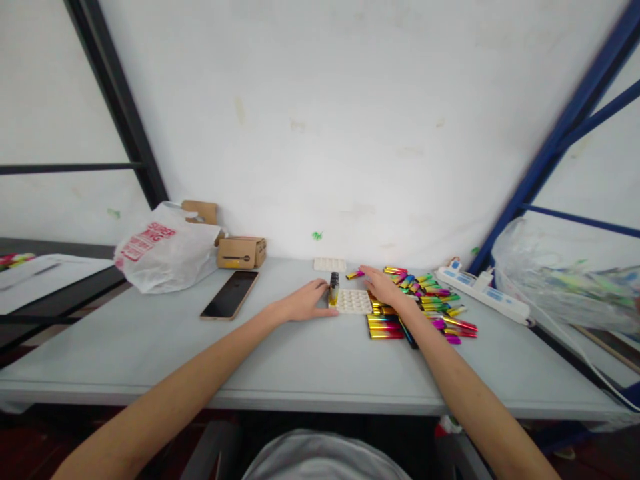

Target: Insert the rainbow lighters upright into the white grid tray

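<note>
A small white tray (355, 302) with rows of round hollows lies on the table in front of me. At its left end stands a row of slim upright pieces (334, 290) with black tops and yellow bodies. My left hand (307, 301) spans this end, thumb along the near edge and fingers bent at the far side. To the tray's right, my right hand (383, 287) reaches over a pile of shiny coloured tubes (430, 293), fingers stretched out and nothing visibly held. One separate tube (355, 275) lies just beyond its fingertips. My right forearm hides part of the pile.
Behind the tray a second white tray (330, 265) rests near the wall. Leftward are a phone (230, 295), a small cardboard box (243, 253) and a white plastic bag (167, 250). At the right lie a power strip (485, 293) and a clear plastic bag (560, 280), beside a blue frame (555, 140).
</note>
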`<state>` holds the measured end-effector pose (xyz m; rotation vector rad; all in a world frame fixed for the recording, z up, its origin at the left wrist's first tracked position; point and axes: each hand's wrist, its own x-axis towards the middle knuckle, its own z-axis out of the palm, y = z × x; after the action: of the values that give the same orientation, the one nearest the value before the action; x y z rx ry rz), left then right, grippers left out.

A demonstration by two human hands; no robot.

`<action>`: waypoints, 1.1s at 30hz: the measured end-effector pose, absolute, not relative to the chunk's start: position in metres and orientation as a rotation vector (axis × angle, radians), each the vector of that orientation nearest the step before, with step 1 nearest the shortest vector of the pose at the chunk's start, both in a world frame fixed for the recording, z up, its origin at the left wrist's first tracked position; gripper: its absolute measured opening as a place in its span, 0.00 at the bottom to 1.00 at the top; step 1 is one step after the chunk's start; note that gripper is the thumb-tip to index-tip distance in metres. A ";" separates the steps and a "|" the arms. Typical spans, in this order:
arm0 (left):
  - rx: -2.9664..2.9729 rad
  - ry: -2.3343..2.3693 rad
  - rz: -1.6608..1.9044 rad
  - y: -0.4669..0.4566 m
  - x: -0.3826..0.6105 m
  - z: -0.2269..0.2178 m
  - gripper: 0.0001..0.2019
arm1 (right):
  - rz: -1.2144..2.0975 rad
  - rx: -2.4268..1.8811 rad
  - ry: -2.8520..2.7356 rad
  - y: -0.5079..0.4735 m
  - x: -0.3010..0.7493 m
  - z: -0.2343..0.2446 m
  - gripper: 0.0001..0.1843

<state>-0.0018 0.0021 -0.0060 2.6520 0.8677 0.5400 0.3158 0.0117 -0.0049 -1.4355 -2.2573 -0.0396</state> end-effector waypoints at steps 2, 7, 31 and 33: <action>2.651 0.873 0.527 0.002 -0.002 -0.006 0.38 | -0.007 -1.491 -2.335 0.017 0.316 -0.006 0.28; 2.650 0.852 0.543 0.001 -0.002 -0.004 0.37 | -0.100 -1.646 -2.334 0.016 0.310 -0.002 0.23; 2.673 0.872 0.503 -0.002 -0.002 0.001 0.37 | 1.111 -1.003 -1.287 -0.021 0.275 0.014 0.33; 2.677 0.875 0.501 -0.002 -0.002 0.000 0.37 | 1.192 -0.947 -1.286 -0.026 0.269 0.016 0.34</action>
<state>-0.0016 -0.0017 0.0000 2.6766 0.8752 0.5011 0.2690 -0.0255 0.0159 -0.9471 -1.2863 1.1924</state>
